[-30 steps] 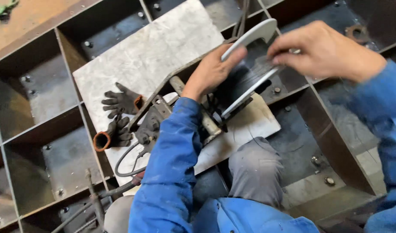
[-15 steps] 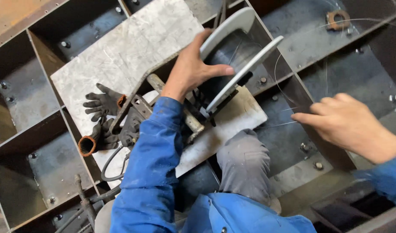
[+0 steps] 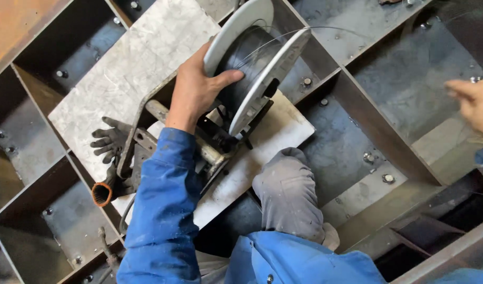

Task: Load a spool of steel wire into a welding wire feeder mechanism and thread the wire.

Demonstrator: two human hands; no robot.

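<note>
Left hand (image 3: 196,89) grips the near flange of the white wire spool (image 3: 257,63), fingers curled over its rim, thumb on the dark winding. Spool sits tilted above the steel plate's (image 3: 120,68) right edge. Right hand (image 3: 475,102) blurred, cut off at frame edge; finger state indeterminate. Thin wire (image 3: 325,29) barely visible.

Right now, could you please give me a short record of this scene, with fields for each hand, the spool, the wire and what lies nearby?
left hand: grips the spool's near flange
right hand: raised off to the side, blurred, grip unclear
spool: white flanges, dark wire wound on it, tilted on a holder
wire: thin strand arcing off the spool
plate: scratched grey sheet under the spool
glove: black, lying on the plate
frame: steel grid with bolted compartments
</note>
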